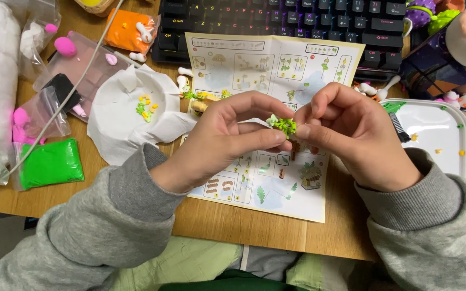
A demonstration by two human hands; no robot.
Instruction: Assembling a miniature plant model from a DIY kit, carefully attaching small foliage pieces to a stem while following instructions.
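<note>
My left hand [227, 140] and my right hand [351, 137] meet above a paper instruction sheet [254, 70] on the wooden desk. Both pinch a tiny green leafy plastic piece [282, 125] between thumbs and fingertips. A small brown part shows just under the green piece, mostly hidden by my fingers. Grey sleeves cover both wrists.
A white paper sheet [120, 116] with small green and yellow bits lies at left. Bags of green [50, 163], orange [129, 31] and pink [64, 46] material sit beyond it. A black keyboard [297, 19] is at the back, a white tray [438, 134] at right.
</note>
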